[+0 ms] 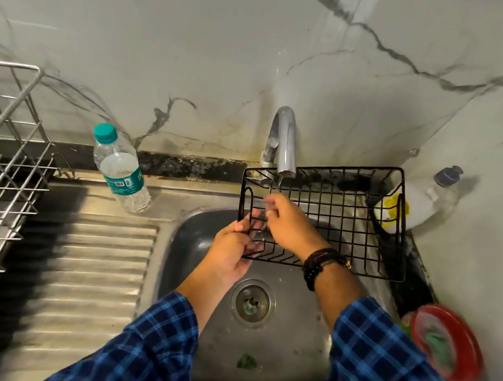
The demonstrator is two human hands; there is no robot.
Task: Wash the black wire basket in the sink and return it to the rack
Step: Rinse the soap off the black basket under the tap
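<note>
The scene is lit softly and rather dimly. A dark shadow is cast across the ribbed draining board (84, 268), where streaks of glare are seen. Edges are bent by the wide lens; the red dish (446, 344) is blurred.

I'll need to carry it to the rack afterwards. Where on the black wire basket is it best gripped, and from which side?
Probably a short end wall of the black wire basket, from outside that end, as the left hand grips the left end. Open wires let fingers hook through; the tap hangs over the back-left corner, crowding approach from above.
</note>
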